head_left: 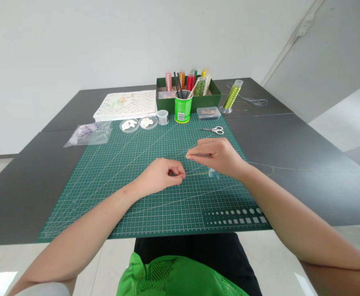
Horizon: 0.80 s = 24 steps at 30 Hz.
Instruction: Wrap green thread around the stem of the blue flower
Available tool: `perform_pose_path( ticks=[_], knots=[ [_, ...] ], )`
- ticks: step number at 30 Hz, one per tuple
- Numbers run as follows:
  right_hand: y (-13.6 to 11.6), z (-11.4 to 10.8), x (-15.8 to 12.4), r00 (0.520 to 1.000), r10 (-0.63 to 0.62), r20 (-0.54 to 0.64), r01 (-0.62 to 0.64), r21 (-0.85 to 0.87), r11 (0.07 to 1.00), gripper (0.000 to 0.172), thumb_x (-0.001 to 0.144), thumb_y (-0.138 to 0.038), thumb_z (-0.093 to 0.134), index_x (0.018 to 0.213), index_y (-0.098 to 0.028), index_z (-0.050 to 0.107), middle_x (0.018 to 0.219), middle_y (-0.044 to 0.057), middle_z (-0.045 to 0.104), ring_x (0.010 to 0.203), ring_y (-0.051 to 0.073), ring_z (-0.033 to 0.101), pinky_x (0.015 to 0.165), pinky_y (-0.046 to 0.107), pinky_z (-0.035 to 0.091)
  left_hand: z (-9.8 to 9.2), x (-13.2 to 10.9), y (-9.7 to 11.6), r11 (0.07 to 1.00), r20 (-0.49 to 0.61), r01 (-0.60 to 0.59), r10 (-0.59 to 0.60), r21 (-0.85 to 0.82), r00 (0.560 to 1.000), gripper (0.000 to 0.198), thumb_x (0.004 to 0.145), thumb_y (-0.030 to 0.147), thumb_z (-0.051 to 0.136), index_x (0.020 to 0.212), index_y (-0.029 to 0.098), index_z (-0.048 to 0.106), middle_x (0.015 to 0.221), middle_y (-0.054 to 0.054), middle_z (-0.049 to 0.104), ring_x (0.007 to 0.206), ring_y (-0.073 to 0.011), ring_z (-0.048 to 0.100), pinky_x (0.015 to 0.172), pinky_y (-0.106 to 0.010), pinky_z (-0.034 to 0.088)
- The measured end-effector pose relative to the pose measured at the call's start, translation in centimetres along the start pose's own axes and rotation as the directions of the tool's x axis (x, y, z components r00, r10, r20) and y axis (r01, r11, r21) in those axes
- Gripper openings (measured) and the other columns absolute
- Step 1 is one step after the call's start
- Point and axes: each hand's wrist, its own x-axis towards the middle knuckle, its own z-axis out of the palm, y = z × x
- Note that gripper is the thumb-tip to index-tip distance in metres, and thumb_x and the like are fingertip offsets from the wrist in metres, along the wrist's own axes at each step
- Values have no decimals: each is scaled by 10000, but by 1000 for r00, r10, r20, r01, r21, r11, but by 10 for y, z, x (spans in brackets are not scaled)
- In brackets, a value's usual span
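Observation:
Over the green cutting mat (130, 152), my left hand (161, 174) pinches one end of a thin yellow-green stem (197, 174). At the stem's other end, under my right hand, sits a small pale blue flower-like piece (213, 173). My right hand (215, 154) hovers just above and to the right, thumb and fingertips pressed together; whatever they hold is too fine to make out. A thin thread (286, 167) trails over the dark table right of my right wrist. Small white-handled scissors (215, 130) lie beyond that hand.
At the back stand a green tin (183, 109) of tools, a dark green box (211, 100) of thread spools and a yellow-green spool (233, 96). Nearby lie a clear case (208, 113), dishes of white pieces (129, 124), a white stack (127, 109) and a plastic bag (89, 133).

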Motion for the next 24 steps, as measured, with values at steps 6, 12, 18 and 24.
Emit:
perform_pose_path(
  ticks=[6,12,18,24],
  knots=[
    [18,-4,1,968,143,207,-174,141,974,152,920,-275,726,863,-166,815,653,-8,627,598,95,505,588,250,361,-2,-2,5,987,191,15,16,-161,982,132,862,300,694,786,201,738,632,6,717,575,-133,632,564,-232,431],
    [30,6,0,941,250,228,-302,228,926,182,880,-313,742,857,-149,817,674,0,644,601,96,489,578,257,348,-7,-3,11,965,164,-16,61,-261,984,131,851,291,693,774,188,722,599,2,690,567,-126,616,566,-230,412],
    [31,14,-3,936,223,271,-287,226,931,187,892,-292,716,831,-139,804,634,-21,571,584,86,439,570,253,316,-11,0,5,904,-84,-92,63,-417,994,175,832,343,711,763,183,689,577,14,630,554,-122,554,588,-251,421],
    [24,19,-4,956,177,233,-222,182,958,168,919,-264,694,828,-161,791,639,-41,522,565,74,419,574,234,324,-18,8,-6,862,-363,-150,-42,-485,931,167,799,350,727,760,190,700,592,25,602,599,-125,534,670,-272,446]
  ],
)
